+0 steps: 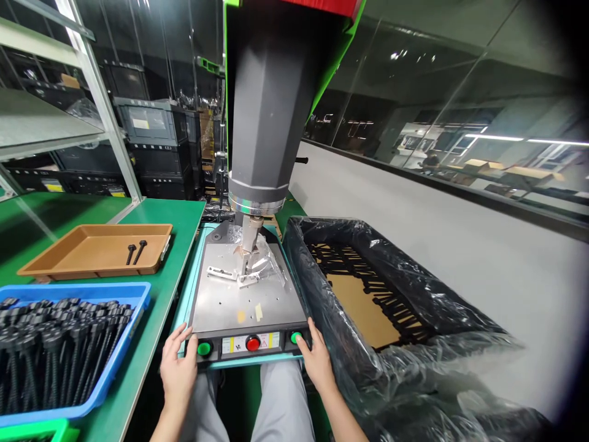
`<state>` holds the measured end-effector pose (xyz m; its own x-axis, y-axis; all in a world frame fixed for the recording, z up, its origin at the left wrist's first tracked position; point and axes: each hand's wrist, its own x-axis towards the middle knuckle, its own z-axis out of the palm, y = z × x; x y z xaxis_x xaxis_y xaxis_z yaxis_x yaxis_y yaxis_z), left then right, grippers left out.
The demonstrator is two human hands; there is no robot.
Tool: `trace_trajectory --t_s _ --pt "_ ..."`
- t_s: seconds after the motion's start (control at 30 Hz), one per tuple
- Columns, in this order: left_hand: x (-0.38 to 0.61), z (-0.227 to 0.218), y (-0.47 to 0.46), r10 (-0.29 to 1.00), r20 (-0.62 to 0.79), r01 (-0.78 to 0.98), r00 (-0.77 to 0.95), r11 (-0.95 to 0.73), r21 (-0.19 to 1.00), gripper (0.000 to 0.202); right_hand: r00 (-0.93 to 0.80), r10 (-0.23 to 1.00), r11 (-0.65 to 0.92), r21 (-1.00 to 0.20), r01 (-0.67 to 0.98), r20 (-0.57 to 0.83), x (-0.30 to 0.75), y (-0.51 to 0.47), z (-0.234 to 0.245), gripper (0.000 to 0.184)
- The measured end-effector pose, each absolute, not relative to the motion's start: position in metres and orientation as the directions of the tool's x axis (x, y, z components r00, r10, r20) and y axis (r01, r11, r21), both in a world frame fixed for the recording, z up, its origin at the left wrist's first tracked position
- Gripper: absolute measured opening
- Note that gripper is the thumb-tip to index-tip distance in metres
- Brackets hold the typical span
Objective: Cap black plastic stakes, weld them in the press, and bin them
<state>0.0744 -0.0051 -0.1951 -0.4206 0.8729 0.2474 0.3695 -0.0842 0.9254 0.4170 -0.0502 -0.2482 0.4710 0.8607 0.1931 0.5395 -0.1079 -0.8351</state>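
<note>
At the left corner of the machine's front panel, my left hand (pixel 178 367) rests with its fingers apart, the thumb beside the left green button (pixel 204 349). My right hand (pixel 317 359) lies at the opposite corner, its thumb on the right green button (pixel 296 337) and its forefinger stretched along the side. Neither hand holds anything. Between the buttons sits a red button (pixel 253 343). Behind the panel is a metal base plate (pixel 216 307), where the narrow tip of a press head (pixel 251 233) comes down at a small metal fixture (pixel 221 272) with clear plastic film around it.
Left, on a green table, a blue tray (pixel 142 298) holds many black strap-like parts (pixel 55 337); a brown tray (pixel 87 236) holds two black pieces (pixel 137 252). At right, a plastic-lined bin (pixel 340 294) contains rows of black parts on cardboard. Grey crates (pixel 151 123) stand behind.
</note>
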Motion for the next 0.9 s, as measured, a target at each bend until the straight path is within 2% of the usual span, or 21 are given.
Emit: trace_trajectory --t_s 0.1,0.17,0.23,0.33,0.43,0.53,0.63,0.7,0.77,0.83,0.9 --pt "0.095 -0.169 0.005 0.884 0.365 0.335 -0.292 -0.263 0.905 0.030 0.477 0.855 -0.104 -0.835 0.540 0.202 0.418 -0.049 -0.250 0.068" --pt "0.108 -0.151 0.021 0.936 0.310 0.213 -0.167 -0.272 0.938 0.032 0.486 0.848 -0.099 -0.839 0.535 0.209 0.419 -0.048 -0.252 0.068" --pt "0.119 -0.133 0.040 0.973 0.221 0.125 -0.065 -0.212 0.969 0.038 0.482 0.852 -0.095 -0.844 0.527 0.204 0.421 -0.048 -0.253 0.067" --pt "0.133 -0.108 0.066 0.973 0.220 0.082 0.065 -0.225 0.971 0.044 0.481 0.854 -0.110 -0.838 0.535 0.196 0.421 -0.048 -0.245 0.063" --pt "0.145 -0.091 0.084 0.950 0.249 0.134 0.186 -0.276 0.952 0.043 0.519 0.798 -0.087 -0.794 0.602 0.307 0.409 -0.050 -0.225 0.051" --pt "0.155 -0.087 0.095 0.942 0.225 0.158 0.248 -0.268 0.950 0.043 0.474 0.773 0.036 -0.775 0.631 0.422 0.384 -0.048 -0.203 0.040" --pt "0.164 -0.088 0.098 0.951 0.182 0.097 0.251 -0.212 0.973 0.041 0.350 0.877 0.144 -0.875 0.463 0.329 0.353 -0.035 -0.192 0.038" --pt "0.169 -0.086 0.096 0.960 0.145 0.020 0.241 -0.154 0.988 0.038 0.231 0.951 0.135 -0.948 0.289 0.206 0.333 -0.017 -0.188 0.040" --pt "0.174 -0.081 0.093 0.963 0.101 -0.136 0.251 -0.068 0.988 0.037 0.112 0.988 0.090 -0.981 0.169 0.110 0.315 0.005 -0.181 0.044" --pt "0.178 -0.073 0.089 0.960 0.058 -0.308 0.274 0.031 0.951 0.039 0.058 0.994 0.081 -0.988 0.135 0.089 0.302 0.031 -0.169 0.044" --pt "0.180 -0.064 0.086 0.954 0.038 -0.408 0.298 0.091 0.909 0.043 0.118 0.978 0.145 -0.970 0.193 0.170 0.296 0.056 -0.153 0.039"
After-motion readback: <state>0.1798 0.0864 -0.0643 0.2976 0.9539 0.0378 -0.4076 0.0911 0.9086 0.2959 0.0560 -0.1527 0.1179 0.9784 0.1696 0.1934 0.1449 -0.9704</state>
